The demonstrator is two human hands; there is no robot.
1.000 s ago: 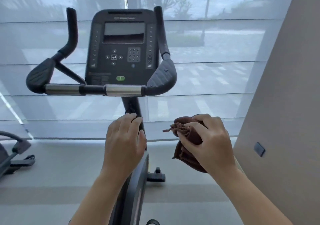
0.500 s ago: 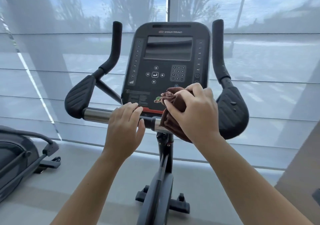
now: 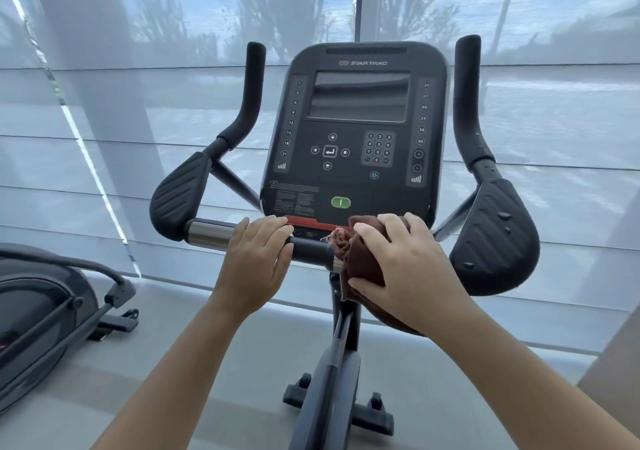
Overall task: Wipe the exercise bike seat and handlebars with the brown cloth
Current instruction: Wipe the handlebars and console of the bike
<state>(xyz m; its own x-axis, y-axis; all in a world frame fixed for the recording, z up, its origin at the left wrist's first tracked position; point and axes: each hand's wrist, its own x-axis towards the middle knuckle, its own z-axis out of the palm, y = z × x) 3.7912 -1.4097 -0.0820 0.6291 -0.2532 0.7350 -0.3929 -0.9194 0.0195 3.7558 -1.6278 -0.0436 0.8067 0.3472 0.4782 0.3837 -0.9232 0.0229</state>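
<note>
Clutches with the right hand a crumpled brown cloth, fingers curled over the bundle, pressing it onto the right half of the exercise bike's black-and-chrome horizontal handlebar, just under the dark console panel. Rests the left hand on the same bar further left, fingers fairly straight and laid over the top, gripping nothing. Looks like an early stroke of the handlebar wipe. No seat in view, so cannot tell its condition.

To do this step well:
- Wrap the cloth round the tube rather than dabbing only the top.
- Slide outward in one firm stroke towards the ribbed black pad on the right, apparently dotted with a few droplets.
- Keep the left hand braced to steady the bar, and lift it away before wiping beneath it.
- Carry on up the curved black upright grip.
- Refold to a fresh face before crossing to the other side.
- Avoid dragging loose cloth ends over the green button.
</note>
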